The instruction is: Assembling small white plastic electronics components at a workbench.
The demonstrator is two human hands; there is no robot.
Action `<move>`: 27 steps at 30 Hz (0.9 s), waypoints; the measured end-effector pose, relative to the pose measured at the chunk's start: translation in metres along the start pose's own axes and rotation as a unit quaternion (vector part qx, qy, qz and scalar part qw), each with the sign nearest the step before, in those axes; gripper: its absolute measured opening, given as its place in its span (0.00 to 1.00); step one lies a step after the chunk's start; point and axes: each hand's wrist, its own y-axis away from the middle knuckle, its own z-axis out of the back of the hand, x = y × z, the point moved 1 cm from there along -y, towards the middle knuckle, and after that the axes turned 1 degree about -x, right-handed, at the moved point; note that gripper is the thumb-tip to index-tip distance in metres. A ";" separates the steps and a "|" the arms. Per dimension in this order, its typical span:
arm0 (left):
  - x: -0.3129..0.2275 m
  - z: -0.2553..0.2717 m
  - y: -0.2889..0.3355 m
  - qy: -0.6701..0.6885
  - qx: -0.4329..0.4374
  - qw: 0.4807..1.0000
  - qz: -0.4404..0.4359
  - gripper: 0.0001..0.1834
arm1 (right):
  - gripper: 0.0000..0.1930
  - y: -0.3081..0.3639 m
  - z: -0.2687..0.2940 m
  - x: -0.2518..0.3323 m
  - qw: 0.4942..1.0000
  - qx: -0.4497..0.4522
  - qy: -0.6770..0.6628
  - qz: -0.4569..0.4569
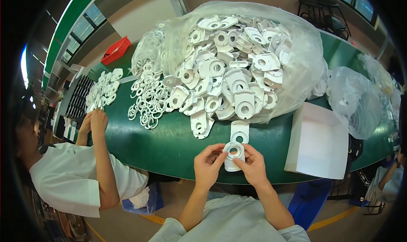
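Near the table's front edge, my left hand (207, 165) and my right hand (256, 166) pinch a white plastic part (232, 165) from both sides. It has a round hole, and a ring shape surrounds the hole. I cannot tell whether that ring is a separate piece. Just beyond my fingertips a similar white part (240, 128) lies on the green table (169, 151). Farther off rises a large heap of the same parts (246, 102), spilling from a clear plastic bag (303, 81). Left of it lies a pile of white rings (148, 95).
To my right stands an open white box (318, 146), with clear plastic bags (356, 102) behind it. A red tray (115, 50) sits at the far left. On my left, a co-worker (80, 174) handles white parts (104, 87) beside a dark rack (78, 97).
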 end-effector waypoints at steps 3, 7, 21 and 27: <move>-0.005 0.000 0.001 0.004 0.012 1.000 -0.012 0.13 | 0.21 0.000 0.002 0.003 1.000 0.017 0.012 -0.010; -0.012 -0.003 0.003 -0.024 0.027 0.999 -0.022 0.13 | 0.22 -0.002 0.010 -0.002 0.997 0.019 -0.059 -0.042; -0.012 0.002 0.004 -0.063 0.025 0.998 -0.018 0.11 | 0.18 0.003 0.003 0.002 1.000 0.009 0.019 -0.008; -0.013 0.000 0.003 -0.112 -0.002 0.993 -0.045 0.07 | 0.20 0.005 0.001 0.002 1.000 0.012 0.025 -0.006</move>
